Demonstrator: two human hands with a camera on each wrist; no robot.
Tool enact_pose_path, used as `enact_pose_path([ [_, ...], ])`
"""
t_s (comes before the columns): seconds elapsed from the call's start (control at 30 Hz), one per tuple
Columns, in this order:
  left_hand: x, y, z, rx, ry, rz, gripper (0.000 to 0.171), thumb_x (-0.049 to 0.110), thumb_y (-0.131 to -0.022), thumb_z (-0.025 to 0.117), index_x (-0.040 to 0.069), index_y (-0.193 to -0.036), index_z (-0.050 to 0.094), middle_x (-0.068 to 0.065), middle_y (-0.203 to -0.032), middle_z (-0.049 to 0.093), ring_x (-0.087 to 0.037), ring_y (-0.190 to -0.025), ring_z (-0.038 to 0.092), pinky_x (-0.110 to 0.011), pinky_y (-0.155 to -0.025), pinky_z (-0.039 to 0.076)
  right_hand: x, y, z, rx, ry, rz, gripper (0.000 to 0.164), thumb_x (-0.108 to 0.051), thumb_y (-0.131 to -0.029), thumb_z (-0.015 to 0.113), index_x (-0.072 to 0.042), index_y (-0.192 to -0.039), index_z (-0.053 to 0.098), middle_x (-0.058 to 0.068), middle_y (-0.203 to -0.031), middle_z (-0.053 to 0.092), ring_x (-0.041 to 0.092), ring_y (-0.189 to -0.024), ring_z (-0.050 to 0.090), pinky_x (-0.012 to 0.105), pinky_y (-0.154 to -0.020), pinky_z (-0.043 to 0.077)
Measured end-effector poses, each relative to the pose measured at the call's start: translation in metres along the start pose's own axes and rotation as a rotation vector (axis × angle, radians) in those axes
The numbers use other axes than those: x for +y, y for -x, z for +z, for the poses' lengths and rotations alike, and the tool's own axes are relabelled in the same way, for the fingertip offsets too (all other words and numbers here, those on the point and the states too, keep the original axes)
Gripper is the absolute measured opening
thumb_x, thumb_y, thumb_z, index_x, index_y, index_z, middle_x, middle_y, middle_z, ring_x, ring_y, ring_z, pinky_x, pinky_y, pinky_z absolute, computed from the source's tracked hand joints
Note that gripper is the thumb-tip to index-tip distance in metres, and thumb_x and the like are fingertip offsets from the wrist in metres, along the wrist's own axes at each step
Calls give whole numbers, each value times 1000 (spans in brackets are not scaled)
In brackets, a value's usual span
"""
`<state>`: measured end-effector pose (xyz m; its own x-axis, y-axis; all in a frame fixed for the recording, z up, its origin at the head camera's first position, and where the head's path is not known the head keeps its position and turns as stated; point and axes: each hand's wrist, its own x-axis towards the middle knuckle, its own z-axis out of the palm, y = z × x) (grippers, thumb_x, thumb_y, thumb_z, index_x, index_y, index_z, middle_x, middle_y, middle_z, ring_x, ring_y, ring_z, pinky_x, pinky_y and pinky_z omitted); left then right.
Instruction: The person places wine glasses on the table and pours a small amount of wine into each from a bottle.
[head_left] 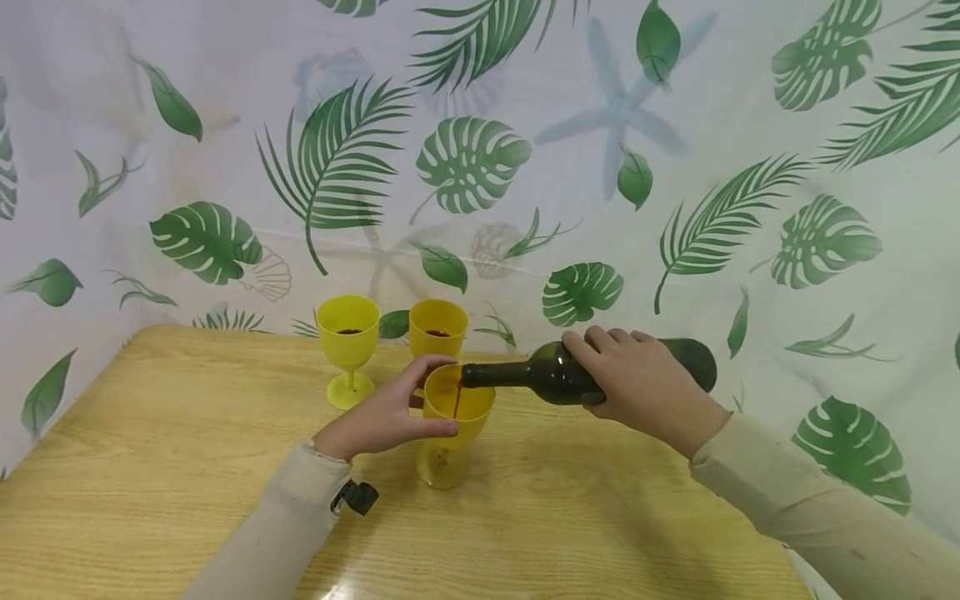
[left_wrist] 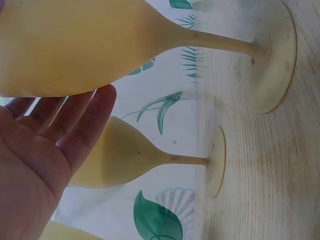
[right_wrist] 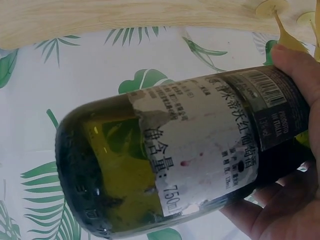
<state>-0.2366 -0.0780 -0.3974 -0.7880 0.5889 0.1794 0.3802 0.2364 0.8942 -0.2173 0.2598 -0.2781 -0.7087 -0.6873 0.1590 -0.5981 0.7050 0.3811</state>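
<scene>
My left hand (head_left: 378,419) holds the bowl of a yellow wine goblet (head_left: 471,427) between thumb and fingers; the goblet's foot stands on the table. My right hand (head_left: 643,385) grips a dark green wine bottle (head_left: 553,372) round its body, tipped nearly level with its neck pointing left. The bottle's mouth is at the goblet's rim, and a thin stream of dark red wine (head_left: 457,402) runs down inside the bowl. In the right wrist view the bottle's white label (right_wrist: 200,145) reads 750 ml, and the right hand's fingers wrap partly out of sight beneath it.
Behind the held goblet stand two more goblets with dark liquid inside: a bright yellow one (head_left: 348,333) and an orange-yellow one (head_left: 438,323). All are on a wood-grain table (head_left: 187,467). A white curtain with green leaves (head_left: 472,167) hangs along the table's back edge.
</scene>
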Motion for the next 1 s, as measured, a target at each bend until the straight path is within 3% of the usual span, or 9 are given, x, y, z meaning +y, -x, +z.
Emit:
enact_pose_path([
  [0.33,-3,-2,-1,2,-8,14,86,44,-89,82,24,-156,33,-4,-150,49,-24,-134,51,-48,-111,45,-1,-3,-1,15,12,13,78,-34,-71,96,-12,-128,49,9,-103,59,30,-90,66,47,-76,59],
  [1.0,-4,-2,-1,-3,12,21,86,44,-89,82,23,-157,33,-4,-147,52,-24,-133,52,-48,-111,45,-4,-5,-4,26,34,8,76,-34,-71,95,-10,-127,49,10,-103,59,30,-89,66,48,-75,59],
])
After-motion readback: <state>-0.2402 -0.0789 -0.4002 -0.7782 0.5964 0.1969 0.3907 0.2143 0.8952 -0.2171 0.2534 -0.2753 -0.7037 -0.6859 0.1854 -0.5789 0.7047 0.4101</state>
